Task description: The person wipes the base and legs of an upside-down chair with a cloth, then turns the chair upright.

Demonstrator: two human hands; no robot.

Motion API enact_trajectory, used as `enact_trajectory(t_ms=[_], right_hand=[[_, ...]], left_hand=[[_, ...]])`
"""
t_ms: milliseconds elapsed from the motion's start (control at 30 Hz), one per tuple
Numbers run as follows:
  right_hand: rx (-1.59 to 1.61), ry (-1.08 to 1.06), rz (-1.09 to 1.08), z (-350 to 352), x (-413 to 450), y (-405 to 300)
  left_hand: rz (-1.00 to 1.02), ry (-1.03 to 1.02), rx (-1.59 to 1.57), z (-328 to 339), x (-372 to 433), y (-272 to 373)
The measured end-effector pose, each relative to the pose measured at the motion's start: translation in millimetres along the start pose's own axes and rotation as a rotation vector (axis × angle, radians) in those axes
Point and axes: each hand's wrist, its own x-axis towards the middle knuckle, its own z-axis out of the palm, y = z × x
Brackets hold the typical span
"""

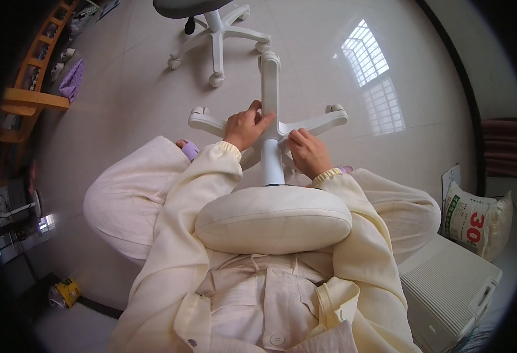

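A swivel stool lies tipped over before me, its round cream seat cushion (274, 220) against my lap. Its pale column (271, 161) runs away from me to a white star-shaped base (270, 84) with casters. My left hand (247, 127) grips the base close to its hub, thumb on the leg that points up. Just right of the hub, my right hand (307, 152) has its fingers curled and pinches a thin whitish piece (283, 139), perhaps a cloth or wipe. Its fingers hide most of that piece. The far side of the hub is hidden.
Another swivel stool with a dark seat (192, 8) stands upright on the tiled floor ahead. To the left is an orange wooden rack (42, 66) with shoes nearby. A ribbed white case (450, 282) and a printed plastic sack (474, 220) sit at my right.
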Motion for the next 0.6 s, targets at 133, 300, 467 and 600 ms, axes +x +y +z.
enact_trajectory(t_ms=[133, 300, 467, 600], right_hand=[[0.055, 0.018, 0.026, 5.4, -4.3, 9.8], [0.128, 0.309, 0.270, 1.6, -8.1, 37.8], [0.097, 0.391, 0.684, 6.7, -43.3, 100.9], [0.809, 0.658, 1.087, -28.6, -36.3, 108.0]], left_hand=[[-0.025, -0.020, -0.010, -1.0, 0.5, -1.8], [-0.040, 0.008, 0.001, -3.2, 2.5, -0.3], [-0.045, 0.017, -0.015, 2.1, 4.1, 0.8], [-0.052, 0.023, 0.019, 3.5, 6.7, 2.3]])
